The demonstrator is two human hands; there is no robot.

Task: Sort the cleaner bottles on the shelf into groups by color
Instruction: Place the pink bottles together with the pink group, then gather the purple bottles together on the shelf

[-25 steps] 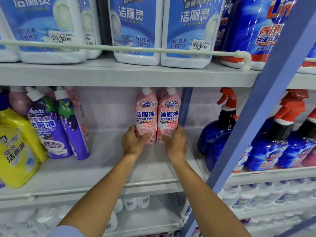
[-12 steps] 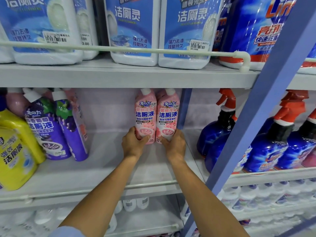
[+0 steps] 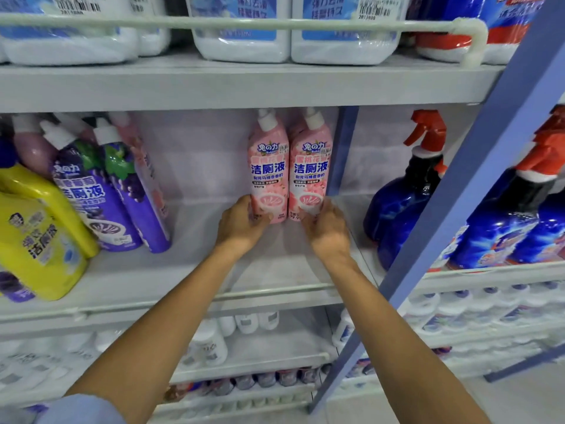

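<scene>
Two pink bottles (image 3: 268, 179), upright and touching, are gripped at their bases — one by the left hand (image 3: 241, 226), one by the right hand (image 3: 327, 232) — each rising just above and beyond its hand

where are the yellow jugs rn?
Head view: yellow jugs sit at the far left of the middle shelf, just left of the purple bottles; the pink bottles stand further right.

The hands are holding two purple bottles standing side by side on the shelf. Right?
No, the bottles are pink, not purple. The head view shows the left hand holding the left pink bottle and the right hand holding the right pink bottle, side by side on the shelf.
</scene>
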